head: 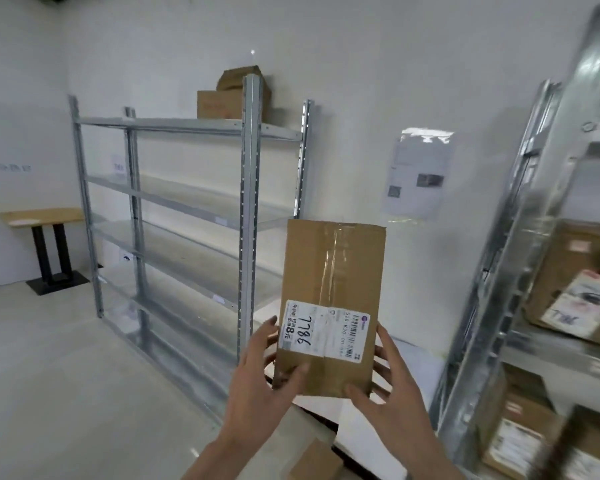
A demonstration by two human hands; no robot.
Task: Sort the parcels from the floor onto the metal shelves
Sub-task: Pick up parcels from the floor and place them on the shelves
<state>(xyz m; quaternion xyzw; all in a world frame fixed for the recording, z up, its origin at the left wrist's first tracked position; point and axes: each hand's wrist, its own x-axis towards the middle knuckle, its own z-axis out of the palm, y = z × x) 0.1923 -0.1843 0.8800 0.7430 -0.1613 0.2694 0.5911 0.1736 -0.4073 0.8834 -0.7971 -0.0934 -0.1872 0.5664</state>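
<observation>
The parcel (329,306), a taped cardboard box, is held upright in the air with its label (324,329) facing the camera, probably so the handwritten number can be read before shelving. The left hand (264,379) and right hand (388,386) clasp its lower end, fingers curled round opposite edges. Beyond the grip to the left stands a near-bare metal shelf (187,202); to its right, a rack (534,271) with boxes.
</observation>
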